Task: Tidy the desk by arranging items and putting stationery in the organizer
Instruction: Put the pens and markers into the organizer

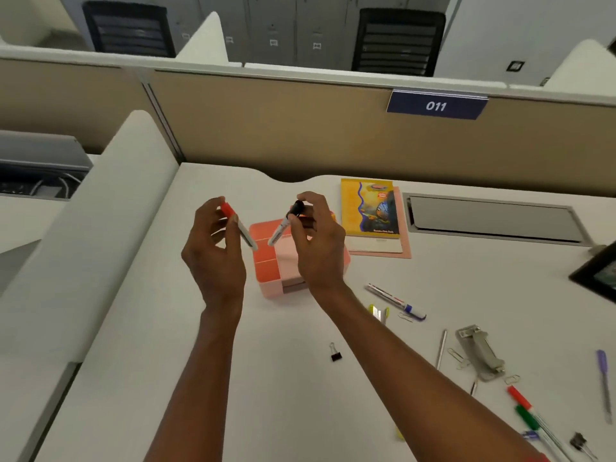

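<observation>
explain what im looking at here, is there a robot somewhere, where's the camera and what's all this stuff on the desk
There is no robot. A person wears a camera on the head, so this one picture looks down at their own two arms. The left hand pinches a red-capped marker in its fingers. The right hand pinches a black-capped marker. Both are held over a pink organizer on the white desk. Behind it lies a yellow notebook. Loose things lie to the right: a blue-capped marker, a black binder clip, a grey metal tool and a purple pen.
</observation>
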Demonstrator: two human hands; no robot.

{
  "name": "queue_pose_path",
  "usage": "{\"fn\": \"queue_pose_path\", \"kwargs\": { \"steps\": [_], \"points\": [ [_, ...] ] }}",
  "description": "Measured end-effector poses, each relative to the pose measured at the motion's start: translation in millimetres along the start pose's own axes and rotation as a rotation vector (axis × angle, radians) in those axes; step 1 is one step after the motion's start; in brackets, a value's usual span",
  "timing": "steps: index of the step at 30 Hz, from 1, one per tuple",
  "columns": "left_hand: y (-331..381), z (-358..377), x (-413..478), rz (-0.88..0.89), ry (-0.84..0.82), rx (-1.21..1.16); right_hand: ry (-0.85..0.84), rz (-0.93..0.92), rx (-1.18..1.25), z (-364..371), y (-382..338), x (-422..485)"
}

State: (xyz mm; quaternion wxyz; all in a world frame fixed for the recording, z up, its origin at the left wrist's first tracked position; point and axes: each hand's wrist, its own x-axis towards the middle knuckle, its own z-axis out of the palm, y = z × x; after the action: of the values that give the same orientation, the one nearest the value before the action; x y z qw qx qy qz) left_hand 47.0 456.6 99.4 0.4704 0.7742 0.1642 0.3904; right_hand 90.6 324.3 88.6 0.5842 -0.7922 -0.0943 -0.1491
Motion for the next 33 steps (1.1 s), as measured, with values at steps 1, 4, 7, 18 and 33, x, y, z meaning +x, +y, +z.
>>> {"fn": "queue_pose_path", "kwargs": {
  "steps": [1,4,7,18,33],
  "points": [
    [-5.0,0.4,0.9,-0.002,-0.003,-0.001,-0.021,-0.01,-0.018,6.3,1.2,2.3],
    [-19.2,4.1,1.5,-0.018,-0.035,0.006,-0.079,-0.008,-0.085,21.2,6.1,7.0],
    [-32.8,10.5,0.9,-0.041,-0.086,0.016,-0.113,-0.011,-0.115,30.9,9.6,8.7],
    [-72.1,27.5,-7.9,-0.224,-0.214,0.077,-0.241,0.045,-0.258,52.6,32.9,2.5],
    [-71.4,29.3,-25.7,-0.185,-0.22,0.224,-0.375,0.137,-0.318,67.7,47.6,0.3]
  ]
}}
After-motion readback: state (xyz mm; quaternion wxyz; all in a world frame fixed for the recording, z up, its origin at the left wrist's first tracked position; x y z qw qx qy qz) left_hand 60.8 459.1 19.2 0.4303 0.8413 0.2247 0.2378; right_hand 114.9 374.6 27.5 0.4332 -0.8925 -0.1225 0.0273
